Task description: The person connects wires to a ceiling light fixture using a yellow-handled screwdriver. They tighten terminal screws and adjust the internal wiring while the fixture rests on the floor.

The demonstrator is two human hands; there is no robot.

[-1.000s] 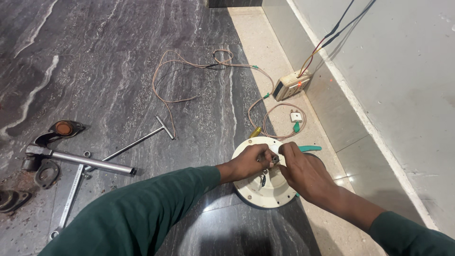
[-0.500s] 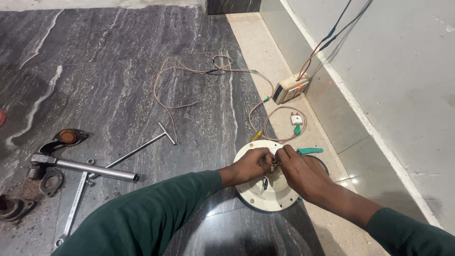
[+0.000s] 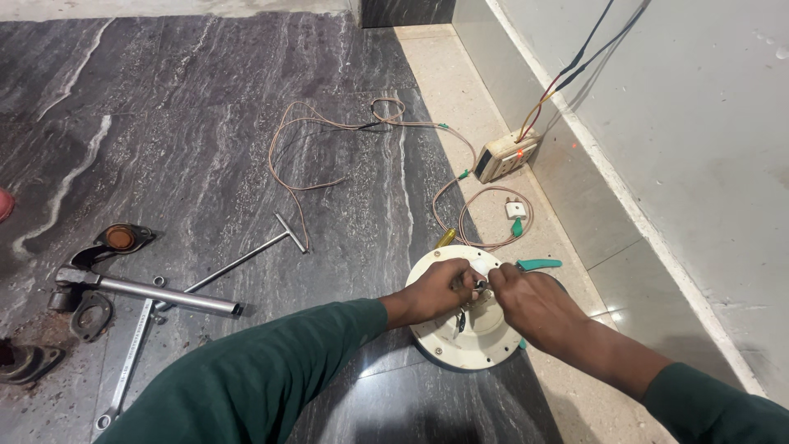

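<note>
Wall blocks right (cable ahead); left floor open.

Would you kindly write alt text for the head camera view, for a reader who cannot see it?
Two hands, left hand and right hand, meet over a round cream disc on a dark stone floor, pinching a small part at its centre. A thin wire loops toward a wall socket box; metal tools lie left.

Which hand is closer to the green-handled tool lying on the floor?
Right. The right hand sits just below the green-handled tool, nearly touching it. The left hand is farther off, on the other side of the round white disc.
</note>
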